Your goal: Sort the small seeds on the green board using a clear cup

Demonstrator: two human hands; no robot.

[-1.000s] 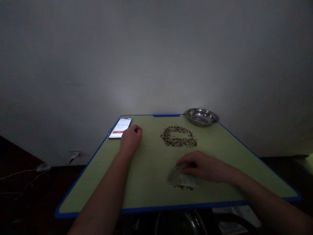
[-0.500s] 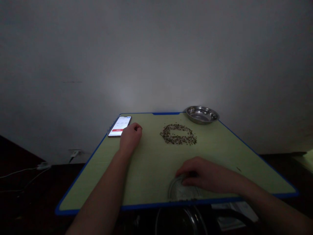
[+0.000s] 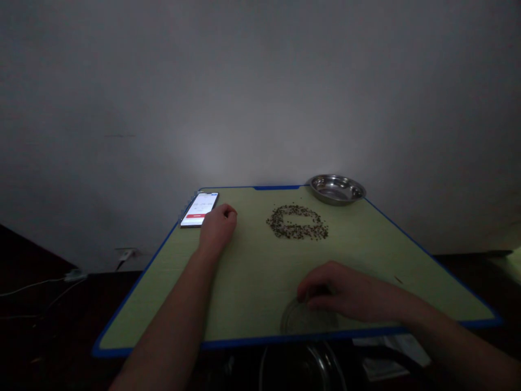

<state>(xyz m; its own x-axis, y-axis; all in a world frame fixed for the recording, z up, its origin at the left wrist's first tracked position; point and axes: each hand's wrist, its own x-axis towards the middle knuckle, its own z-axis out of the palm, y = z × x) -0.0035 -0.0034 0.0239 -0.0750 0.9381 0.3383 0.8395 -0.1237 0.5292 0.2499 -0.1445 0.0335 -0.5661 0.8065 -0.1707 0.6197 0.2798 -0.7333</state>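
My left hand (image 3: 218,228) rests on the table just right of a lit phone (image 3: 199,210), its fingers curled into a loose fist with nothing visible in them. Near the front edge, my right hand (image 3: 337,290) has thumb and fingers closed at the far rim of a clear round dish (image 3: 299,320). The dish is dim, and its contents are hard to make out. Beyond the hands lies a scatter of small dark bean-like grains (image 3: 299,234), spread in a rough ring around a bare patch.
A shallow steel bowl (image 3: 337,191) stands at the back right corner of the blue-edged table (image 3: 252,288). A thin brown sliver (image 3: 398,280) lies at the right. Below the front edge is a round, shiny-rimmed vessel (image 3: 301,369). Behind rises a grey wall (image 3: 260,98).
My right hand has shifted slightly right, and the dish looks darker. Dark bits seen along its near edge no longer show clearly. My left hand has stayed put.
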